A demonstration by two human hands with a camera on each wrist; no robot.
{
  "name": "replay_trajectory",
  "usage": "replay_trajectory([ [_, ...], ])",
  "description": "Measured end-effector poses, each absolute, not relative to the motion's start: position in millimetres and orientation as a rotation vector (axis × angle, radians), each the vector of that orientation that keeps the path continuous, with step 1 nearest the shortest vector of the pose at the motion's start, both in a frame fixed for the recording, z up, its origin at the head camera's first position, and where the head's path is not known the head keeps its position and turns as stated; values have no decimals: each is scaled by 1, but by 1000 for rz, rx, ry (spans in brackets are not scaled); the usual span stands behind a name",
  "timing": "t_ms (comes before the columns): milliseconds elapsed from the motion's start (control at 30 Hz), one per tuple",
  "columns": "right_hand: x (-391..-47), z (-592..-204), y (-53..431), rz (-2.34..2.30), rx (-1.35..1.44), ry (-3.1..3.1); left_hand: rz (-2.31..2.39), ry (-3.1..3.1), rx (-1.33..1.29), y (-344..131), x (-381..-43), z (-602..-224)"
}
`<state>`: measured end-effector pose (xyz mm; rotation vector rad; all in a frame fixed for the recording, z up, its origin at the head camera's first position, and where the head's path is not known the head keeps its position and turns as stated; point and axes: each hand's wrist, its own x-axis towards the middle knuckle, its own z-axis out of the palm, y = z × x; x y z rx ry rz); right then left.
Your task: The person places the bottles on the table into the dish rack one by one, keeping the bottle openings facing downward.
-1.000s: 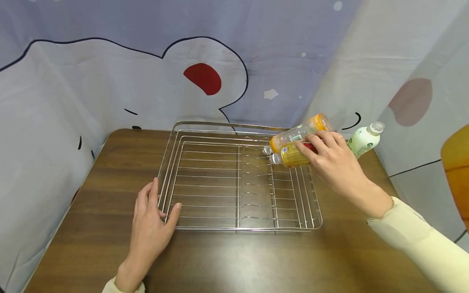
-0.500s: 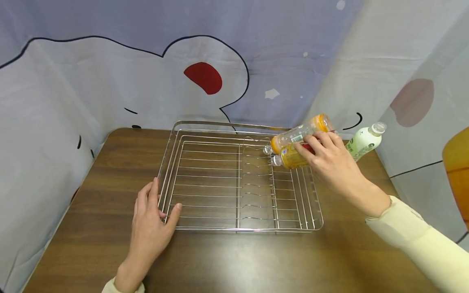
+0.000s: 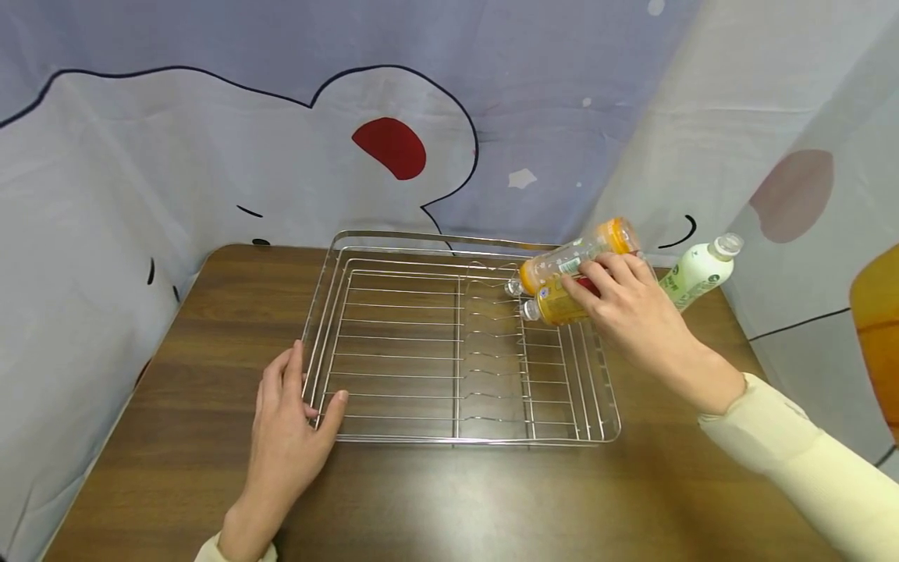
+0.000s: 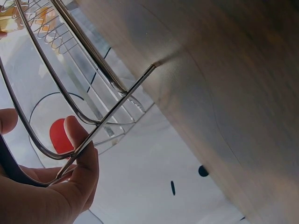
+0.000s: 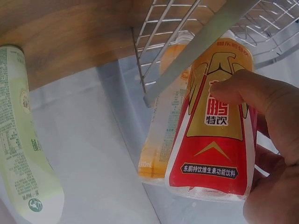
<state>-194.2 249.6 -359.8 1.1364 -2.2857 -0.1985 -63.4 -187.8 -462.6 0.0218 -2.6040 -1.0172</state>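
Note:
At the left side of a wire dish rack, my left hand holds the rim, thumb over the inside. The left wrist view shows its fingers curled behind the corner wires. My right hand grips a gold and red drink bottle from above, over the rack's back right part. That bottle lies tilted, its capped end toward the rack's middle. Its red lower part with white lettering shows in the right wrist view. Right beside it leans a clear bottle with orange bands, neck inside the rack.
A pale green and white bottle leans outside the rack, behind my right hand. Part of an amber translucent object enters at the far right edge. A printed curtain hangs behind the wooden table.
The right hand and the gold and red bottle have shifted very slightly downward in the head view. The left hand stays at the rim.

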Motion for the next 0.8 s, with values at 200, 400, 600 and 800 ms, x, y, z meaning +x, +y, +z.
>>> replay_trajectory([
  [200,-194,-360,250,-197,1134,-2307,-1022,-2604,22,-187,-63,-463],
  [400,-191,-358,253,-203,1137,-2337,-1014,-2593,11,-188,-63,-462],
  [600,-189,-357,252,-201,1150,-2361,-1013,-2589,14,-189,-63,-462],
  [800,-189,-360,250,-190,1160,-2389,-1010,-2592,18,-188,-63,-463],
])
